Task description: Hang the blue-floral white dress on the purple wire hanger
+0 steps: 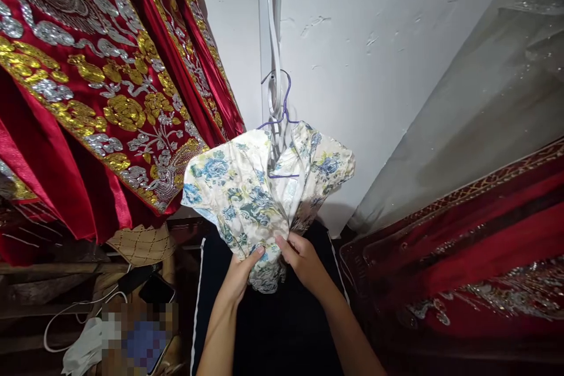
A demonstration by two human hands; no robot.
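Observation:
A cream short-sleeved floral dress (238,188) with blue and green flowers hangs on a purple wire hanger (287,94) in front of me. Only its upper part spreads out to view; the lower part is bunched up below my hands. My left hand (244,267) grips the cloth at the lower left, thumb on top and fingers hidden behind. On the lower right, my right hand (299,258) pinches the front edge of the cloth below the neckline. The hanger's hook rises against white strips on the wall.
Red satin garments (123,111) with gold and silver sequins hang at the left. Sheer, sparkly fabric (476,94) and red embroidered cloth (497,258) are on the right. A phone (157,291) and a white cable (55,320) lie at lower left. Behind stands a scuffed white wall (352,23).

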